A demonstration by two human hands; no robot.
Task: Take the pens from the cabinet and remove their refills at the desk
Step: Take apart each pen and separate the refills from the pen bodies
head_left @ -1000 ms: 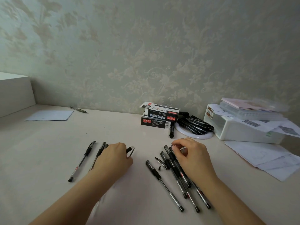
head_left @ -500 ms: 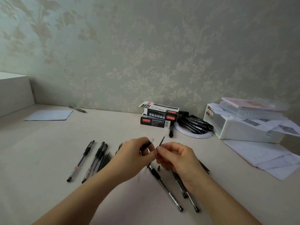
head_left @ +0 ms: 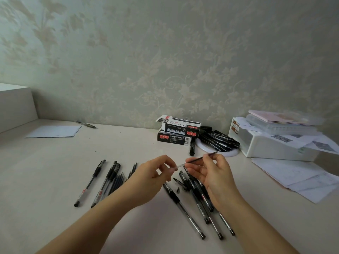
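The right hand point(head_left: 212, 173) pinches the refill point(head_left: 200, 158), whose long axis rises toward the upper right. The left hand point(head_left: 156, 173) pinches the clear barrel point(head_left: 177, 166) at the refill's lower-left end, so separation runs along that axis

Two hands point(head_left: 150, 178) — two stacked pen boxes point(head_left: 177, 133) — perhaps eight pens point(head_left: 183, 206) lying loose.

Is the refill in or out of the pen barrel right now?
Mostly out: right hand holds the dark refill, its end at the clear barrel in the left hand.
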